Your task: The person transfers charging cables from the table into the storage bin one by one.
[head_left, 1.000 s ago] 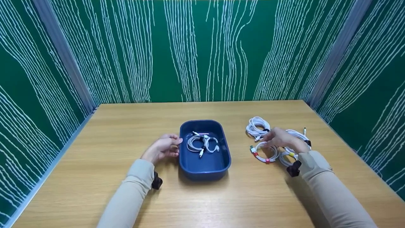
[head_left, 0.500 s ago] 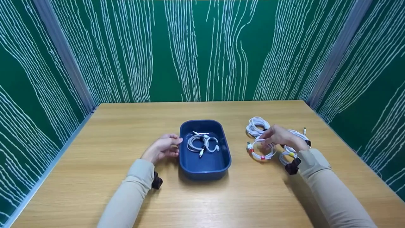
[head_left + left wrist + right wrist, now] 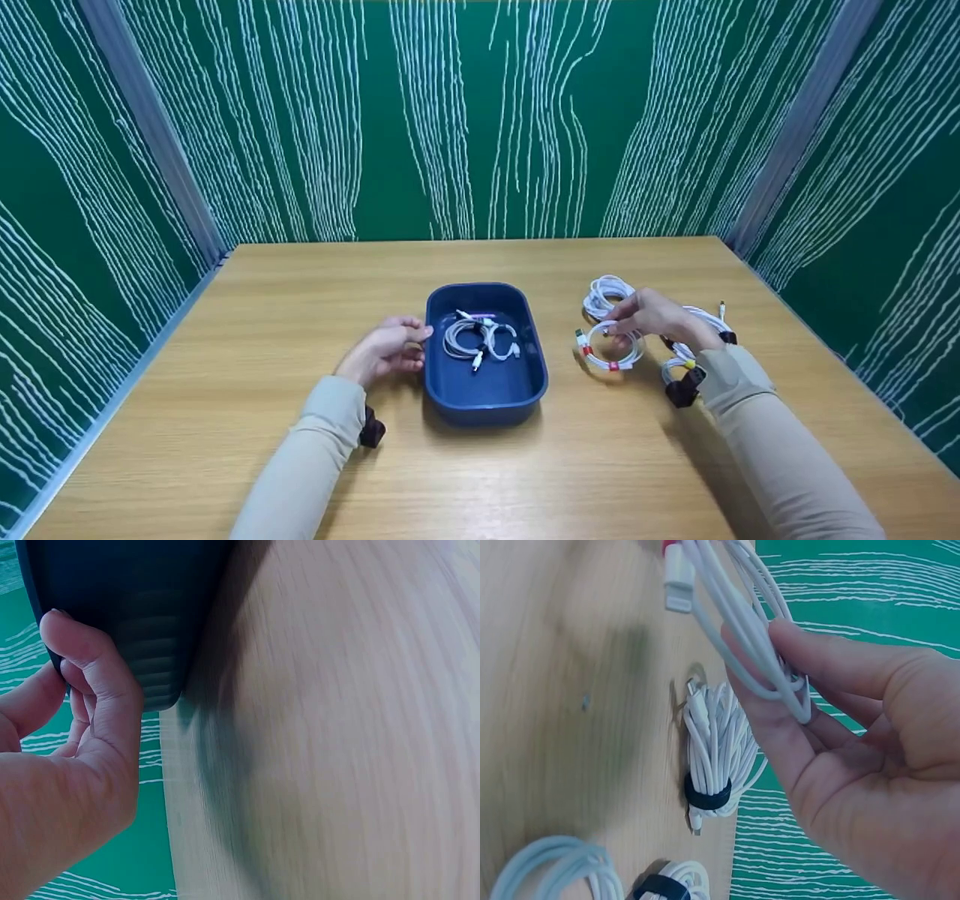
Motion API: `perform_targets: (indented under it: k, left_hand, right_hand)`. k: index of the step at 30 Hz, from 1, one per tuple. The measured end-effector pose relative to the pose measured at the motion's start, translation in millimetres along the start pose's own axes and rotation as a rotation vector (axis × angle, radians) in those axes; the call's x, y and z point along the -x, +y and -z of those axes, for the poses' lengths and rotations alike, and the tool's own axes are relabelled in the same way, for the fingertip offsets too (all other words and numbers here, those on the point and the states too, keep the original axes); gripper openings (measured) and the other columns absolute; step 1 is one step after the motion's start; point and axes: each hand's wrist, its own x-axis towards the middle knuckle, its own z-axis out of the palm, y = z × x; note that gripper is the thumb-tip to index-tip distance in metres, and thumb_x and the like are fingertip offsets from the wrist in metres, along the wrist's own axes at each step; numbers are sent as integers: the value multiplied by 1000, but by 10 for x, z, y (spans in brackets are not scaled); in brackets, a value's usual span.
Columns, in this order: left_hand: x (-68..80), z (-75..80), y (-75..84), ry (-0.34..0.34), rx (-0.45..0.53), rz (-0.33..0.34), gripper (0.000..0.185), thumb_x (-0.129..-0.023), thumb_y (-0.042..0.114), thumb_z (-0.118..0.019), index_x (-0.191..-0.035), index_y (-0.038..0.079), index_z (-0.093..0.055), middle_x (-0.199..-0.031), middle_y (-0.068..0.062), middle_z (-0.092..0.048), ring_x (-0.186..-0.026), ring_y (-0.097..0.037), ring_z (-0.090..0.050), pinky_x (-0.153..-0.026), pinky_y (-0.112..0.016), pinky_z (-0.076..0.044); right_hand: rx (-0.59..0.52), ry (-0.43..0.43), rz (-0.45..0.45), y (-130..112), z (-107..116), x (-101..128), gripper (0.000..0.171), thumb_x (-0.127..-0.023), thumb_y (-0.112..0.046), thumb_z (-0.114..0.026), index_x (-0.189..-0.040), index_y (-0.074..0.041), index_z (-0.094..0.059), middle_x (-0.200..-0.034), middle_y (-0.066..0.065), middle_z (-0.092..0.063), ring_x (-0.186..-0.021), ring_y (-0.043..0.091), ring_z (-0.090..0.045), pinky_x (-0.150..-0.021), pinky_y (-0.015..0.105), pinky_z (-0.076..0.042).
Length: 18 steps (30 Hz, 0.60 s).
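Cable (image 3: 742, 626) pinched between right fingers (image 3: 840, 656); left fingers (image 3: 86, 645) pinch tub (image 3: 486, 394), frame centre; coils (image 3: 478, 361) inside; bundles (image 3: 714, 746) remain, frame right.

The left hand (image 3: 94, 769) pinches a dark bin (image 3: 154, 622), apparently by its rim, beside pale wooden tabletop (image 3: 352, 727).
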Motion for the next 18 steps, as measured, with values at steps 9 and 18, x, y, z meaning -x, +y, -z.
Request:
perform_targets:
  k: [9, 18]
  left_hand:
    - [10, 1, -21, -8, 0, -10, 11, -97, 10, -54, -94, 13, -43, -75, -2, -46, -59, -14, -48, -52, -21, -46]
    - [4, 8, -14, -12, 20, -10, 12, -97, 9, -53, -93, 13, -43, -73, -1, -47, -58, -13, -47, -52, -21, -46]
  right_hand:
    - [-82, 1, 37, -63, -59, -62, 27, -90, 2, -61, -111, 18, -58, -78, 6, -71, -66, 10, -68, -66, 23, -59]
    - [-99, -9, 21, -195, -105, -120, 29, -89, 1, -63, -113, 15, -59, -80, 6, -71, -66, 11, -68, -69, 28, -60]
